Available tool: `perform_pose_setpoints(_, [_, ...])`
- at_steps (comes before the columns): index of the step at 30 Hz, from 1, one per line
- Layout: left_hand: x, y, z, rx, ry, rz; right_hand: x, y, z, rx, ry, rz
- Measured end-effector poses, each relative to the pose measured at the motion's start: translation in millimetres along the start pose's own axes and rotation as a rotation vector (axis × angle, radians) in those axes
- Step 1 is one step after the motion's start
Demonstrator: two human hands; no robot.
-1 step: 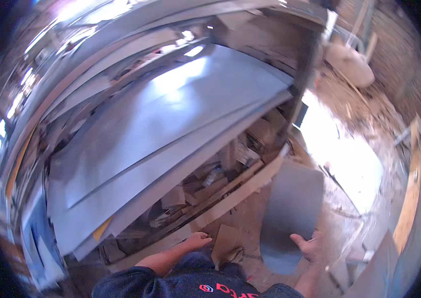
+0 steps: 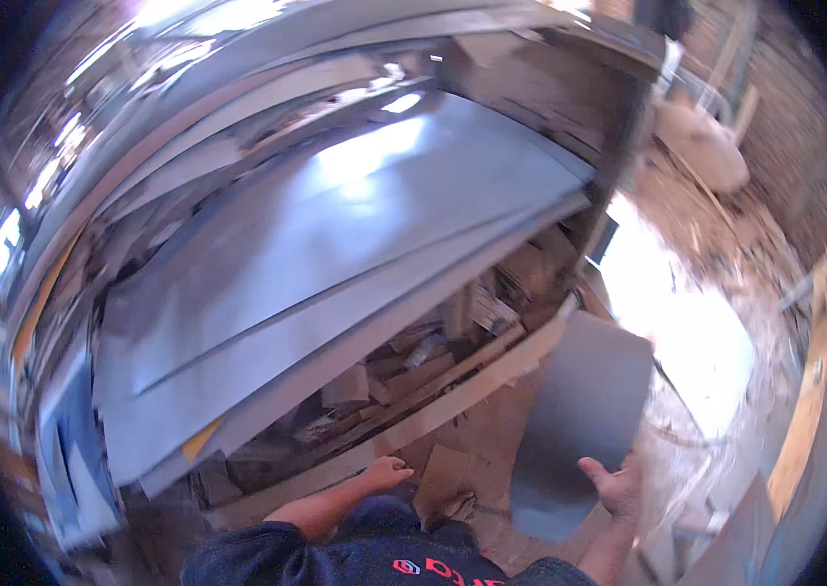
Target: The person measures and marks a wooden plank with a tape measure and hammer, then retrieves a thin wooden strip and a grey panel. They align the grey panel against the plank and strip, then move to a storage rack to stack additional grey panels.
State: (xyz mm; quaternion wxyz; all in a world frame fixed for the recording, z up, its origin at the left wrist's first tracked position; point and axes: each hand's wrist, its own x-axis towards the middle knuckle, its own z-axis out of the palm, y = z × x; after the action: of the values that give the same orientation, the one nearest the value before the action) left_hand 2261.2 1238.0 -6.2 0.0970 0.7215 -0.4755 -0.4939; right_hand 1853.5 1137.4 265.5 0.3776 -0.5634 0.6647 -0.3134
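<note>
A grey rectangular panel [image 2: 579, 410] hangs upright at my right side. My right hand [image 2: 617, 486] is closed on its near right edge, thumb on the visible face and fingers hidden behind. My left hand [image 2: 392, 473] is curled closed in front of my body, and nothing shows in it. Just right of that hand, a brown flat piece [image 2: 446, 479] lies low near my feet. Ahead is a stack of large grey-blue sheets [image 2: 335, 264], out of reach of both hands, with light glaring off its top.
Beneath the stack, wood offcuts [image 2: 413, 366] lie behind a long pale board [image 2: 433, 415]. Bright light falls on the littered floor at right, beside a yellowish plank [image 2: 804, 410]. A pale rounded sack [image 2: 702, 146] sits at the far right. More sheets lean at left.
The view has turned slightly, so the stack and floor sit a little farther right. My right hand still holds the panel, which appears slightly farther right. The left hand looks unchanged.
</note>
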Motion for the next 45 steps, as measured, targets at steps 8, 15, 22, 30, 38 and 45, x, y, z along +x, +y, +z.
perform_pose_setpoints(8, [-48.7, -31.3, -12.3, -0.084, 0.148, 0.070, 54.7, -93.3, -1.2, 0.293, 0.438, -0.365])
perform_pose_setpoints(15, [-67.2, -57.9, -12.8, -0.087, -0.099, -0.024, 113.4, -117.7, -12.0, -0.150, 0.622, -0.867])
perform_pose_setpoints(22, [-128.3, -9.3, -87.5, -0.167, -0.349, 0.145, 109.9, -171.7, 34.7, -0.339, 0.730, -1.151])
perform_pose_setpoints(30, [-161.5, 11.3, -97.1, -0.658, -0.467, 0.219, 81.6, -220.6, 88.2, -0.215, 0.785, -1.147])
perform_pose_setpoints(38, [-168.4, 80.7, -54.0, -1.204, -0.356, 0.743, 87.3, -197.0, 91.9, -0.051, 0.639, -1.207])
perform_pose_setpoints(45, [-162.8, 133.2, -57.0, -1.909, -0.061, 0.923, 64.8, -180.7, 92.9, 1.185, -0.261, -0.094])
